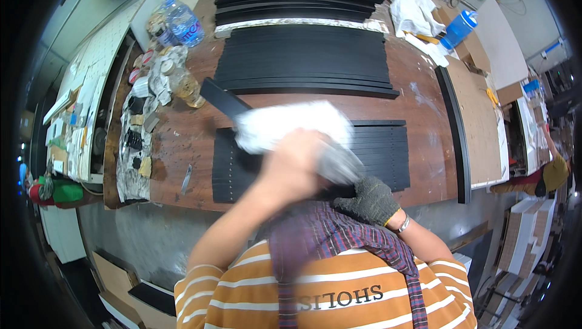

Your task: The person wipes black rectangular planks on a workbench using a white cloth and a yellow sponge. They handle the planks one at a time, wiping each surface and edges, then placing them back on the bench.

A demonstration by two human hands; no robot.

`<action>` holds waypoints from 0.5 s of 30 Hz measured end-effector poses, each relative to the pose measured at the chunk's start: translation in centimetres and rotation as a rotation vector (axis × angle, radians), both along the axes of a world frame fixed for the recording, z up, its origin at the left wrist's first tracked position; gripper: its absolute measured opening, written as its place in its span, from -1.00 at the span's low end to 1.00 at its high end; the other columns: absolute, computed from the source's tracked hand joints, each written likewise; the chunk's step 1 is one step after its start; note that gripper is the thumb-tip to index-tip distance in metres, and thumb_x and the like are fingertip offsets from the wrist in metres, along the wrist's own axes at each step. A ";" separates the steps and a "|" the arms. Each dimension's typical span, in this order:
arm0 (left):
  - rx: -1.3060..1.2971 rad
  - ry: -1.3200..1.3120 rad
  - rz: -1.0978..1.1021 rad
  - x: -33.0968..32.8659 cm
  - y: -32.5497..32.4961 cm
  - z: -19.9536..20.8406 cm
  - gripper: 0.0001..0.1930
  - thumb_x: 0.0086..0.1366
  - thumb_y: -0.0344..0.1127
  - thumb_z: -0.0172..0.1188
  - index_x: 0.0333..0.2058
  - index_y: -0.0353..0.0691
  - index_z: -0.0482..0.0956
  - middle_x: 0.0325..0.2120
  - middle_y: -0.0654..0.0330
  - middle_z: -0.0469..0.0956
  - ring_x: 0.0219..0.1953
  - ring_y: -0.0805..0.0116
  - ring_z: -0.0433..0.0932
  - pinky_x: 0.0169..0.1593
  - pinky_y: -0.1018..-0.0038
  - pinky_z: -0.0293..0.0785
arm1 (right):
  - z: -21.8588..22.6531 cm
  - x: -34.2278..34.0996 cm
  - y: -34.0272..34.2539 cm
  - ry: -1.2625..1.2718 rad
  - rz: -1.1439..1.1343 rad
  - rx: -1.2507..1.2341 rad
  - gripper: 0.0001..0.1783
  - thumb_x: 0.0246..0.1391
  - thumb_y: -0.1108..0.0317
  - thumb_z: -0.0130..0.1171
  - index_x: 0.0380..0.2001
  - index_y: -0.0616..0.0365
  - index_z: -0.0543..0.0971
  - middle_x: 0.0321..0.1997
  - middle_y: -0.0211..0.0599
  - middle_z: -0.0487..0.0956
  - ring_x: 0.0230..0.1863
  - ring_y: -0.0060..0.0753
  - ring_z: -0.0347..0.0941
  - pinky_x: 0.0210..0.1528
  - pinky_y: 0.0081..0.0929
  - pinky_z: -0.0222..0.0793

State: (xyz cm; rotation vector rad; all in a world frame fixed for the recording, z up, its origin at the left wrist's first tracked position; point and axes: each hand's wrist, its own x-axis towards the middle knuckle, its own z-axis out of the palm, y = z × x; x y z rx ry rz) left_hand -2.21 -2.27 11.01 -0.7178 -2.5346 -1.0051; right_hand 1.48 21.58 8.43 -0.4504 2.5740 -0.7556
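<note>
Clock read with its hub at the middle of the view, 12 toward the far side of the table (176,147)

Black strip (224,99): far end clear at 10 o'clock, the middle lost beneath a white cloth (291,124); runs slantwise toward 4 o'clock, above a row of dark slats (382,159); contact with the row cannot be told

Left hand (297,162), bare, at the hub; closed on the cloth from above, motion-blurred, fingertips hidden in the folds

Right hand (370,202), gloved, at 4 o'clock, by the strip's near end; fingertips lost against the black, so cannot tell whether they are closed round it

Handling, by judgement: strip stiff and fairly light, long enough to swing if held at one end only; smooth faces probably slippery under bare skin, dark finish likely to show scuffs; best hold by the long edges near the end, glove for grip, faces left free; cloth soft, light, easily bunched, best taken by a thick fold

About: slat stack (303,56) at 12 o'clock; long black bar (454,135) at 3; blue bottle (459,29) at 2; bottle of amber liquid (182,83) at 10
</note>
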 end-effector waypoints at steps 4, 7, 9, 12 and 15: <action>-0.327 0.134 -0.087 -1.6 -1.0 0.4 -0.82 0.00 -0.19 0.35 -0.45 -0.08 0.58 -0.57 0.16 0.59 -0.45 0.11 0.64 -0.24 0.23 0.59 | 0.3 0.8 0.9 -0.019 0.037 -0.024 -0.58 -0.01 0.04 0.38 -0.24 0.16 0.64 -0.37 -0.02 0.66 -0.30 0.11 0.61 -0.19 -0.12 0.52; -0.386 0.037 0.181 -4.9 -9.7 0.2 -0.77 -0.07 -0.11 0.47 -0.47 -0.02 0.65 -0.56 0.11 0.61 -0.44 0.01 0.62 -0.34 0.17 0.54 | 1.1 1.7 2.5 -0.091 0.083 -0.010 -0.49 0.00 0.01 0.41 -0.12 0.17 0.63 -0.28 0.02 0.66 -0.25 0.11 0.61 -0.14 -0.15 0.51; -0.346 0.055 0.293 -6.9 -15.0 -0.9 -0.71 0.06 -0.05 0.41 -0.45 -0.14 0.66 -0.65 0.08 0.61 -0.54 0.13 0.65 -0.42 0.27 0.55 | 1.5 2.0 3.2 -0.133 0.108 0.029 -0.42 0.01 -0.04 0.41 -0.04 0.17 0.62 -0.20 0.04 0.66 -0.20 0.09 0.61 -0.10 -0.17 0.50; 0.367 -0.062 0.398 -8.6 -18.8 -3.5 -0.74 0.26 -0.15 0.38 -0.34 -0.26 0.71 -0.62 0.21 0.64 -0.56 0.40 0.62 -0.42 0.41 0.47 | 1.7 1.9 3.6 -0.148 0.105 0.002 -0.45 0.03 -0.02 0.40 -0.08 0.18 0.62 -0.21 0.03 0.67 -0.20 0.08 0.62 -0.11 -0.17 0.50; 0.896 -0.108 0.556 -8.6 -19.1 -4.8 -0.71 0.45 -0.17 0.23 -0.28 -0.33 0.64 -0.42 0.28 0.62 -0.47 0.48 0.55 -0.38 0.49 0.46 | 1.6 1.5 3.7 -0.234 0.075 -0.035 -0.49 0.06 -0.01 0.37 -0.12 0.20 0.63 -0.22 0.04 0.67 -0.20 0.10 0.62 -0.14 -0.17 0.50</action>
